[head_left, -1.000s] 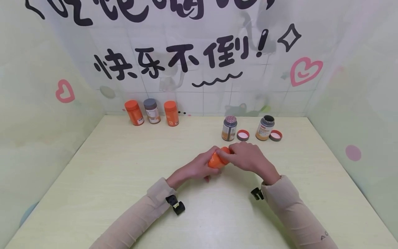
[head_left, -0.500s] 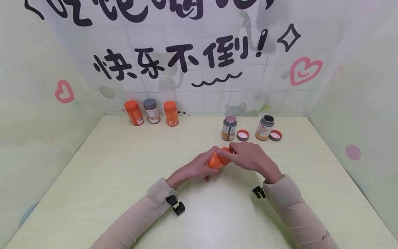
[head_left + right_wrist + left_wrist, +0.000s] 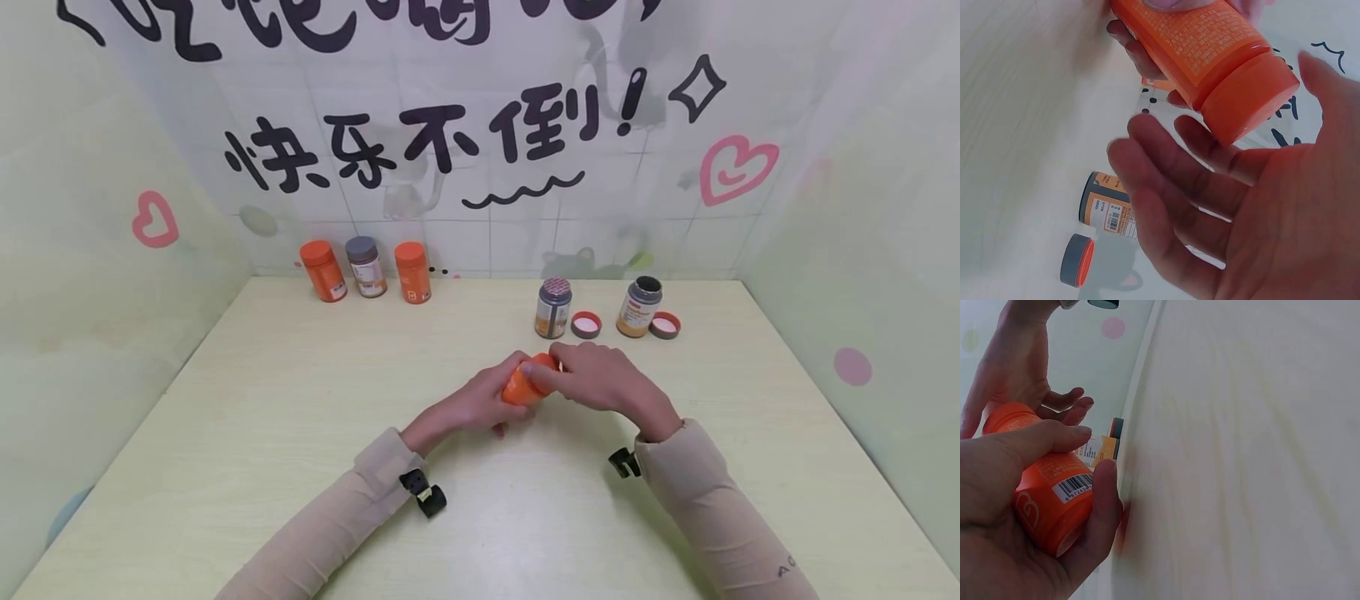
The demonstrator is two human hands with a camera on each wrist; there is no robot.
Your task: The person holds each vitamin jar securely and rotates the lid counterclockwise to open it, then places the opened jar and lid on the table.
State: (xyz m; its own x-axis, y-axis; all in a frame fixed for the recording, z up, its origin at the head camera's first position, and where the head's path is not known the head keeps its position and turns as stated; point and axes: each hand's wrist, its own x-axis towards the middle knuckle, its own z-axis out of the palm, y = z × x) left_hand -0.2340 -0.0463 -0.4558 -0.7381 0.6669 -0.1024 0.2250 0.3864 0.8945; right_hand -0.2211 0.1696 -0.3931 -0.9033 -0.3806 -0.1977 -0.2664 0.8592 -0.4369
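Observation:
My left hand (image 3: pixel 480 403) grips an orange bottle (image 3: pixel 519 390) tilted over the table, its cap end toward the right hand. In the left wrist view the thumb lies across the bottle (image 3: pixel 1050 503) above a barcode label. The orange cap (image 3: pixel 1250 100) sits on the bottle in the right wrist view. Around that cap my right hand (image 3: pixel 600 377) is loosely cupped, its fingers (image 3: pixel 1172 187) spread and relaxed, with the thumb apart from the cap's side. One fingertip lies close under the cap's edge.
At the back right stand a grey jar (image 3: pixel 553 315) with a patterned top and an uncapped jar (image 3: pixel 638 312) with a dark mouth. Beside them lie two upturned lids (image 3: pixel 586 325). Two orange bottles (image 3: pixel 414 275) and a grey-capped jar (image 3: pixel 367 271) stand at the back left wall.
My right wrist has shifted slightly to the right, and the right fingers have moved a little at the cap. The left hand keeps its grip on the bottle in the same place.

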